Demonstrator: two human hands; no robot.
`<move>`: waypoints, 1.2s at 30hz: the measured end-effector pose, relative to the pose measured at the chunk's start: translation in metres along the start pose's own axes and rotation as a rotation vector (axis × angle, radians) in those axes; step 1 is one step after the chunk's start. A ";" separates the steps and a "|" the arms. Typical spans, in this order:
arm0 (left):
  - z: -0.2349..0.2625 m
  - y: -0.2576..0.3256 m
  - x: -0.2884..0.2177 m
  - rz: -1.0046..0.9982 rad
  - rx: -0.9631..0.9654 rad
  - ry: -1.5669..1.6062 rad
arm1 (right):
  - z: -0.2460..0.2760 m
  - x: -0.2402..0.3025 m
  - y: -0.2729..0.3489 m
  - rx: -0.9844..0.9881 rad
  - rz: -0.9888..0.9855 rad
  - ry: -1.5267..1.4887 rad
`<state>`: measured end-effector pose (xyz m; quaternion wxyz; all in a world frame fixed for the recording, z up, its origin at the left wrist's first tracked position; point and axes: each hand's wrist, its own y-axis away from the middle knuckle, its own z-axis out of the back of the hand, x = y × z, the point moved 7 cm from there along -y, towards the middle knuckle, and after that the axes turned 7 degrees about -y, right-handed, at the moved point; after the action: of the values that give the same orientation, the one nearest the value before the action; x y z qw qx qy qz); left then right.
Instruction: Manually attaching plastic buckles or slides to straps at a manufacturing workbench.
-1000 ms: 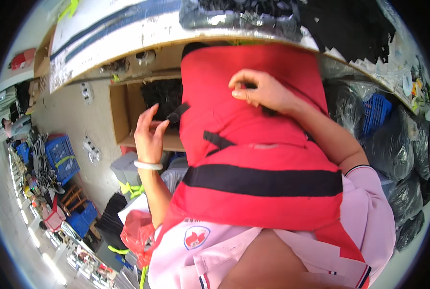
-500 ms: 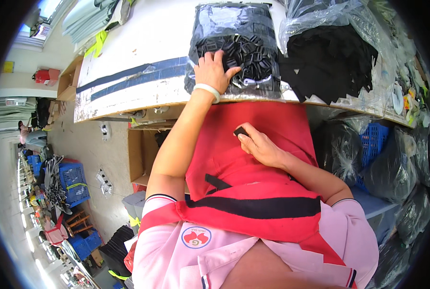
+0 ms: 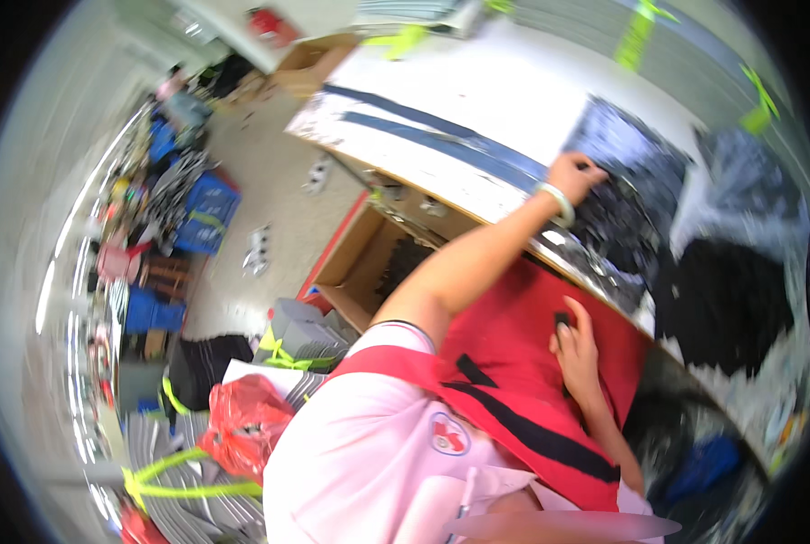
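My left hand (image 3: 575,174), with a pale bangle on its wrist, is over the upper left part of a clear plastic bag (image 3: 624,136). Its fingers are pinched together at a small dark thing, too blurred to name. Many black plastic buckles (image 3: 618,227) fill the lower part of the bag. Over the red apron (image 3: 504,313), my right hand (image 3: 579,354) is closed with a small black piece (image 3: 562,319) between thumb and fingers; it looks like fabric or webbing. Right of the bag lies a heap of black cut fabric pieces (image 3: 727,304) in clear plastic.
Two dark blue strips (image 3: 441,145) lie along the white table (image 3: 504,82). Grey stacks tied with yellow-green bands (image 3: 636,41) stand at its back. Under the table edge is an open cardboard box (image 3: 359,263). Blue crates (image 3: 207,213) and a red plastic bag (image 3: 246,422) are at left.
The view has turned, so the table now slants down to the right. My left hand has gone from lying spread on the buckles to a pinch higher up the bag. My right hand keeps its black piece.
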<state>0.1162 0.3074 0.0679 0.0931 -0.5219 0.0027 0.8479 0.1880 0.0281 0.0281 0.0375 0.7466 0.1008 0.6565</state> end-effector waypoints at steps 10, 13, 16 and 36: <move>-0.029 0.101 -0.014 0.321 0.434 0.897 | 0.047 0.048 -0.021 -0.231 0.139 0.138; -0.024 0.166 -0.012 0.212 0.509 0.678 | 0.059 0.055 -0.038 -0.296 0.258 0.328; -0.028 0.203 0.014 0.195 0.542 0.663 | 0.032 0.039 -0.042 -0.045 0.146 0.374; -0.009 0.296 0.048 0.567 0.559 1.231 | -0.005 0.016 0.000 -0.062 -0.110 -0.164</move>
<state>0.0560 0.0230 -0.0060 -0.0185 -0.8397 0.4059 0.3602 0.1849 0.0305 0.0442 0.1050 0.7896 0.1179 0.5930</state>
